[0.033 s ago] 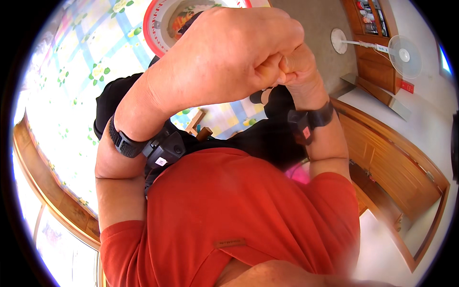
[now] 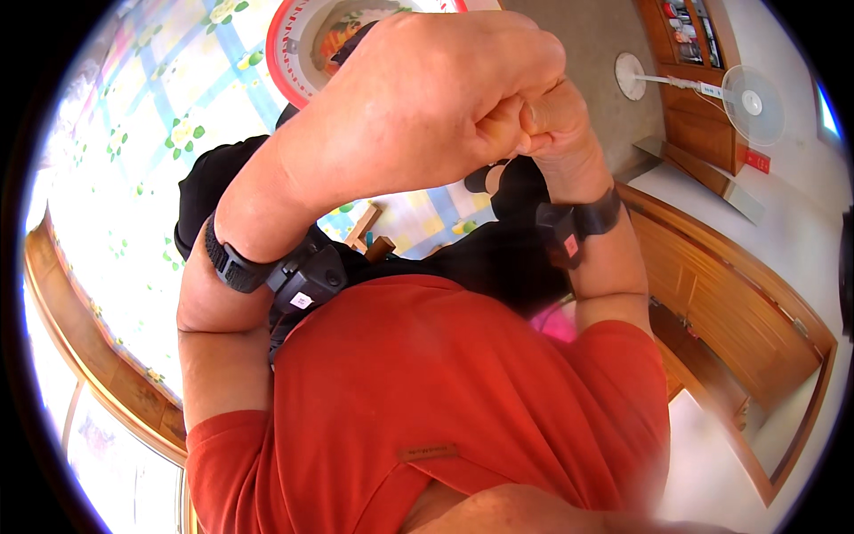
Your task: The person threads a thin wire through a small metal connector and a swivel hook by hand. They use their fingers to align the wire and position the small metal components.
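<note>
My left hand (image 2: pixel 436 98) is raised high in front of me, its fingers curled tight and its back toward the view. Against it presses my right hand (image 2: pixel 562 125), also closed, with thumb and fingers pinched together where the two hands meet. Whatever lies between the fingertips, if anything, is hidden. Beyond my left hand is a white basin (image 2: pixel 289 58) with a red rim and an orange-and-green pattern inside; a dark thing over it is partly covered by that hand. Black straps with small boxes circle both forearms.
A checked floral cloth (image 2: pixel 142 178) spreads across the left side. Small wooden pieces (image 2: pixel 365 227) lie beyond my red shirt, near black fabric over my legs. At the right are a standing fan (image 2: pixel 752 102), a wooden cabinet (image 2: pixel 703 107) and a wooden door (image 2: pixel 712 285).
</note>
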A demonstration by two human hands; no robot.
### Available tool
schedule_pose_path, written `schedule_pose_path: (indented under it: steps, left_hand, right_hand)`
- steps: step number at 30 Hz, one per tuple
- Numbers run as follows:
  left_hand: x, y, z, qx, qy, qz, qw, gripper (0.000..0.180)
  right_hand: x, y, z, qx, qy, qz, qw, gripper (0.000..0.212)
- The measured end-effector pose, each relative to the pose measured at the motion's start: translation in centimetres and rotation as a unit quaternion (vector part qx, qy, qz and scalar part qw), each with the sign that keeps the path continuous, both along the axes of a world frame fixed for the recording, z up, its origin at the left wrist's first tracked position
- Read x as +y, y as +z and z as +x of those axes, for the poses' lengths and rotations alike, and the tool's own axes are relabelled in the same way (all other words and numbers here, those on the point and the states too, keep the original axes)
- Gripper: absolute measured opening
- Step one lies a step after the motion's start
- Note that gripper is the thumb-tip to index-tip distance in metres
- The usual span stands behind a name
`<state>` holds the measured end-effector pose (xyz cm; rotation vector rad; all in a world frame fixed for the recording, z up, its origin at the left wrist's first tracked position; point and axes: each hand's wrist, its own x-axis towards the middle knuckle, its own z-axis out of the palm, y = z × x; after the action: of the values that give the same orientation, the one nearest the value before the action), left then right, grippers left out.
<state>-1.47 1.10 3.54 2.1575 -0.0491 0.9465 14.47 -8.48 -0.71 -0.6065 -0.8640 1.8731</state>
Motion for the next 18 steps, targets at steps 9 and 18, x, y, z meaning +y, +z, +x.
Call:
schedule_pose_path:
  steps: [9,18]
  left_hand:
    - [0.5,-0.1,0.7,-0.040,-0.086,-0.234,0.968,0.008]
    - [1.0,0.5,0.2,0.023,-0.088,-0.225,0.970,0.004]
  right_hand:
    - [0.2,0.3,0.0,0.083,-0.011,0.012,0.996,0.031]
    - [-0.1,0.2,-0.3,0.079,-0.011,0.017,0.997,0.035]
